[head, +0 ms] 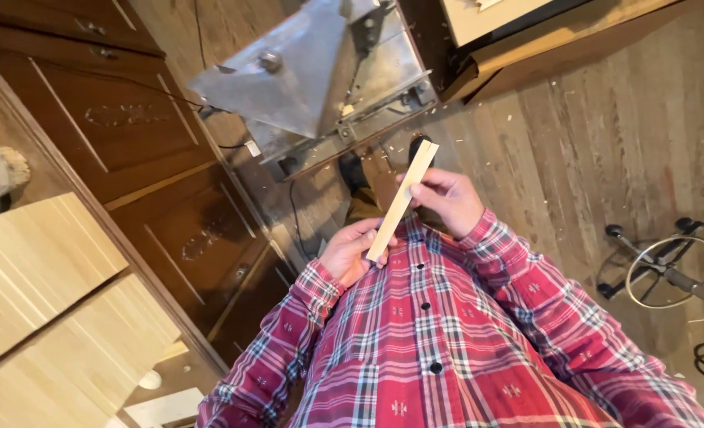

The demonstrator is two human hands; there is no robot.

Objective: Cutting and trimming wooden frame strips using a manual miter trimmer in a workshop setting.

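Closest to the lens is your red plaid shirt [447, 349], buttons running down the middle, both sleeves reaching forward from it. Just past the collar edge, your two hands hold a thin, pale wooden strip [403, 200] in front of your chest. Your left hand [350, 252] has its grip closed on the strip's lower end, thumb lying across the flat face. Your right hand [445, 200] has its grip closed on the strip higher up, fingers curled against its edge. The strip tilts, its lower end near your left palm and its upper end pointing up toward a grey metal machine [320, 71] that stands on the floor ahead of you.

Beneath the hands you can see part of your trousers and a dark shoe [352, 170] on the wooden floor [590, 143], which is sprinkled with small pale chips. Dark brown carved cabinet doors [130, 127] run along your left side, with light wooden boards [43, 261] beside them. To your right, the wheeled base of a chair [663, 269] rests on the floor, well apart from your hands.
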